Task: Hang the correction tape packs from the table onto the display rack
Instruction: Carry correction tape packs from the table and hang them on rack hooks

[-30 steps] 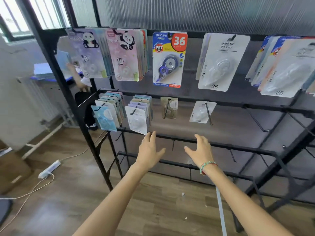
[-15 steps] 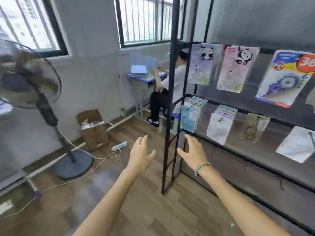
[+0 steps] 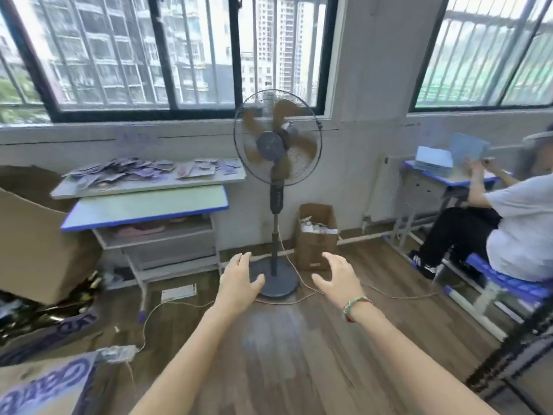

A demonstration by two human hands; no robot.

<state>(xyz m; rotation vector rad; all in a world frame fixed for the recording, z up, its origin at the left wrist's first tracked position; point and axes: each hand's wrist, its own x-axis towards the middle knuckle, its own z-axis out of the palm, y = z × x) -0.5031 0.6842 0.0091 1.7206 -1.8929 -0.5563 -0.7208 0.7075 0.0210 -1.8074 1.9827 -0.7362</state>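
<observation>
Head view shows two bare forearms reaching out over a wood-plank floor (image 3: 299,354). The left hand (image 3: 241,281) and the right hand (image 3: 339,280) are both held out with fingers spread and relaxed, grasping nothing; they are well apart from each other, with the right wrist wearing one beaded bracelet (image 3: 354,307) of green and red.

At the lower left corner lies flattened cardboard (image 3: 45,381) with large blue printed letters, and a white power strip (image 3: 118,353) rests on the floor just beside it, its cord trailing across the planks.

Just beyond the hands stands one pedestal fan (image 3: 276,145): a round dark base, a thin upright pole and a circular wire cage around brownish blades that look blurred. One open brown cardboard box (image 3: 317,235) sits on the floor to its right, with pale items inside that are too blurred to name.

Left of the fan are two desks set one behind the other. The nearer desk (image 3: 143,209) has a smooth pale top with a blue edge and a metal shelf beneath. The table (image 3: 167,184) behind it carries the correction tape packs (image 3: 143,170), a loose scatter of flat purplish and pink cards; their number cannot be counted. A large brown carton (image 3: 27,235) stands at the far left.

At the right, one seated person (image 3: 508,232) in a white top and dark trousers sits on a blue chair at another blue-edged desk (image 3: 443,178). Barred windows (image 3: 167,52) fill the far wall.
</observation>
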